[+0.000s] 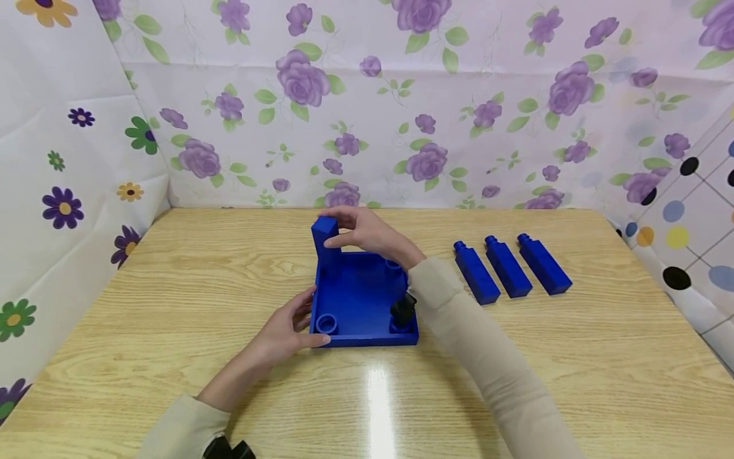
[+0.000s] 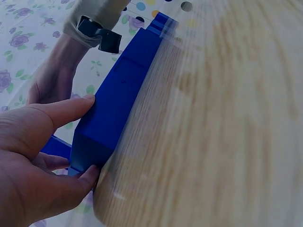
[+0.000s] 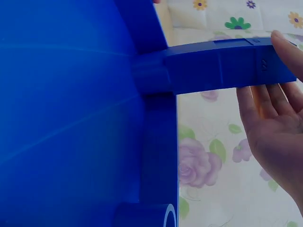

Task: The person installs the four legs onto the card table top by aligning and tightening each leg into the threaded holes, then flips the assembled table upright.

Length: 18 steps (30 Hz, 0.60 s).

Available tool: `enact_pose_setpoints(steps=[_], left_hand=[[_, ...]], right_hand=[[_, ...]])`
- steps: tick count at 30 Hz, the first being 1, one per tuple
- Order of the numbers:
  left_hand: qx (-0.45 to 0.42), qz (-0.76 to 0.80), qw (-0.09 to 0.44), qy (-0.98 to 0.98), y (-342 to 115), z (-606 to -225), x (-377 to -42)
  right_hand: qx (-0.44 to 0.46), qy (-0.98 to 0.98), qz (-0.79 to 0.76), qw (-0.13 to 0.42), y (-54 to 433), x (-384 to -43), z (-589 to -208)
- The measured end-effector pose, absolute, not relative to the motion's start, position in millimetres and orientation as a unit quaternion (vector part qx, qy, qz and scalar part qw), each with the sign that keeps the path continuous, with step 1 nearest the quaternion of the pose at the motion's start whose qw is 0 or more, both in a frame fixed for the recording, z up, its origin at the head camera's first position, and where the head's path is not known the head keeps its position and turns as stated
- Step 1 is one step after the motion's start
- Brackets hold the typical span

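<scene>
A blue square tabletop (image 1: 364, 296) lies on the wooden table, with raised rims and round sockets (image 1: 327, 324) at its corners. One blue square leg (image 1: 328, 252) stands upright in the far left corner. My right hand (image 1: 369, 234) holds this leg near its upper end, thumb on one side and fingers on the other. In the right wrist view the lower end of the leg (image 3: 203, 68) meets the corner socket. My left hand (image 1: 285, 331) grips the near left corner of the tabletop; the left wrist view shows thumb and fingers around its rim (image 2: 116, 94).
To the right, three more blue legs (image 1: 508, 266) lie side by side on the wooden table (image 1: 218, 268), threaded ends pointing away. A flowered cloth (image 1: 367, 127) hangs behind the table. The right forearm passes over the tabletop's right side and partly covers it.
</scene>
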<state>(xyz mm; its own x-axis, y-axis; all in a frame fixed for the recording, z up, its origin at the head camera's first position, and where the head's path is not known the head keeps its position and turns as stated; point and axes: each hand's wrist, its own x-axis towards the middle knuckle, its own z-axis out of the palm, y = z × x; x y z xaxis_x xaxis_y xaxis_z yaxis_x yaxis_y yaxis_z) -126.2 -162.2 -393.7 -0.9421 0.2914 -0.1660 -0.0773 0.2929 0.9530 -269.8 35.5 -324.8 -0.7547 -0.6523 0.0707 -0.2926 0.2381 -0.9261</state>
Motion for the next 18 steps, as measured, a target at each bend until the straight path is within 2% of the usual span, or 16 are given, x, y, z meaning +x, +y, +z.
enact_pose_setpoints(steps=[7, 18], left_hand=[[0.074, 0.591, 0.154, 0.788, -162.9, -392.5, -125.0], [0.082, 0.596, 0.154, 0.783, -162.4, -390.0, -124.6]], right_hand=[[-0.298, 0.805, -0.504, 0.096, 29.3, -265.1, -326.4], [-0.255, 0.834, -0.489, 0.016, 19.9, -254.4, -328.1]])
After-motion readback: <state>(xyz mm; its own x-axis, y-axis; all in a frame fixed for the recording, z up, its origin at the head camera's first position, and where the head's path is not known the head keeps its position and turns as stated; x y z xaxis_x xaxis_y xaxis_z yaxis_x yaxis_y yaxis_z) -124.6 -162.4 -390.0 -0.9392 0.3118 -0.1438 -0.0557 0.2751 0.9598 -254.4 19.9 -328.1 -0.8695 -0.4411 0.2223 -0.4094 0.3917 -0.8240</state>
